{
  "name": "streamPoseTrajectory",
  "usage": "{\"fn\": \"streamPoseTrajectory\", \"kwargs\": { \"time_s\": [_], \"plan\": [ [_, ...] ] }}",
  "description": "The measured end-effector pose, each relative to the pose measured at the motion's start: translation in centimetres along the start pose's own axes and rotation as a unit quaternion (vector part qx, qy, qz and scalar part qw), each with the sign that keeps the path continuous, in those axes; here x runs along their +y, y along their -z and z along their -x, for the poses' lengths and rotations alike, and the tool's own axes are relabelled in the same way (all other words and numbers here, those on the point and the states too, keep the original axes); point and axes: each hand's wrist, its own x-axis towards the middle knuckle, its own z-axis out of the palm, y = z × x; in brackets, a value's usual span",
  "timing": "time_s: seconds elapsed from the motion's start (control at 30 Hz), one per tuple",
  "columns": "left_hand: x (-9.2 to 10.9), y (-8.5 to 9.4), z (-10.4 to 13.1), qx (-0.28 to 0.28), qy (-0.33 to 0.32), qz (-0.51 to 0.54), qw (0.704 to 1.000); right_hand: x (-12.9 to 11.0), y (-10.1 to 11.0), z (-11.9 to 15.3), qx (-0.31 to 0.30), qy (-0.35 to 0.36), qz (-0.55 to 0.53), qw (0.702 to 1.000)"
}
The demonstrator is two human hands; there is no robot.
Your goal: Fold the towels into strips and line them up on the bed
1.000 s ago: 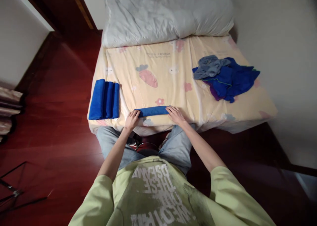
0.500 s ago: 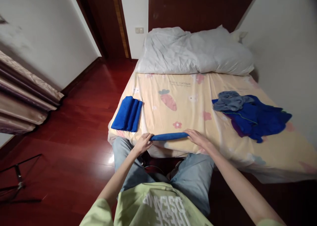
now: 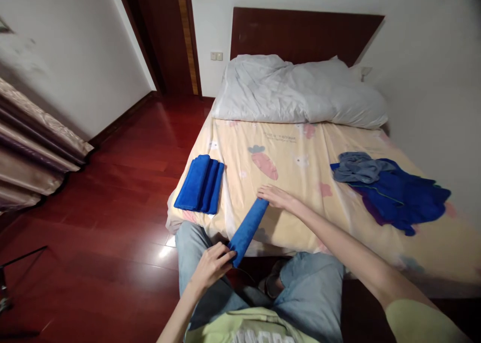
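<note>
A folded blue towel [image 3: 248, 229] stretches slantwise between my two hands over the front edge of the bed. My left hand [image 3: 216, 263] grips its near end, close to my knees. At the far end, my right hand [image 3: 273, 196] has its fingers closed over the cloth, just above the sheet. To the left, several folded blue towels [image 3: 192, 185] lie overlapping in a neat row on the bed. A loose heap of blue cloths [image 3: 409, 195] spreads over the right side, with a crumpled grey cloth [image 3: 358, 166] on top.
The bed [image 3: 300, 182] has a yellow patterned sheet, and a white quilt [image 3: 300, 92] is bunched against the dark headboard [image 3: 300, 34]. Curtains [image 3: 33, 152] hang at the left. Part of a black metal stand [image 3: 4, 288] shows on the red wooden floor [image 3: 124, 222].
The held towel has turned from level to slanted. My left hand has come down towards me, and my right hand has moved left and is now the farther one.
</note>
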Motion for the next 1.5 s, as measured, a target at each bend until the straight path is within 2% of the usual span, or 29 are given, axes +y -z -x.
{"fn": "streamPoseTrajectory", "kwargs": {
  "time_s": [0.13,0.27,0.33,0.43,0.53,0.63,0.73,0.83,1.0,1.17,1.27,1.4,1.5],
  "plan": [
    [-2.2,-1.0,-2.3,0.054,-0.037,-0.116,0.991,2.6,2.8,-6.8,0.024,0.023,0.109,0.993],
    [-3.7,-0.8,-3.9,0.066,-0.040,-0.173,0.982,4.2,3.7,-11.9,0.076,0.045,0.168,0.982],
    [-4.2,0.5,-4.3,0.085,-0.043,-0.188,0.978,4.6,4.1,-14.0,0.124,0.050,0.160,0.978],
    [-5.3,3.8,-4.4,0.116,-0.039,-0.209,0.970,4.7,5.0,-17.1,0.197,0.038,0.146,0.969],
    [-7.1,7.4,-4.1,0.145,-0.025,-0.231,0.962,4.3,6.3,-20.8,0.255,0.017,0.136,0.957],
    [-9.4,9.9,-3.5,0.154,0.000,-0.252,0.955,3.3,7.1,-24.8,0.296,0.007,0.110,0.949],
    [-11.4,10.6,-2.7,0.143,0.019,-0.277,0.950,2.0,6.8,-28.3,0.303,0.000,0.094,0.948],
    [-12.9,10.0,-1.9,0.127,0.030,-0.295,0.946,1.2,5.6,-30.6,0.288,-0.005,0.090,0.953],
    [-13.5,8.7,-1.8,0.127,0.020,-0.302,0.945,1.6,3.4,-31.5,0.294,-0.010,0.068,0.953],
    [-12.5,7.0,-3.7,0.128,-0.013,-0.284,0.950,3.6,2.0,-29.5,0.329,-0.042,0.025,0.943],
    [-11.6,4.7,-5.0,0.094,-0.008,-0.263,0.960,4.9,0.9,-27.0,0.327,-0.094,0.007,0.940],
    [-11.0,1.2,-6.5,0.014,-0.006,-0.213,0.977,6.5,-1.5,-23.4,0.278,-0.119,0.009,0.953],
    [-11.1,-0.6,-7.0,0.002,-0.041,-0.211,0.977,7.0,-3.4,-22.3,0.257,-0.126,0.021,0.958]
  ]
}}
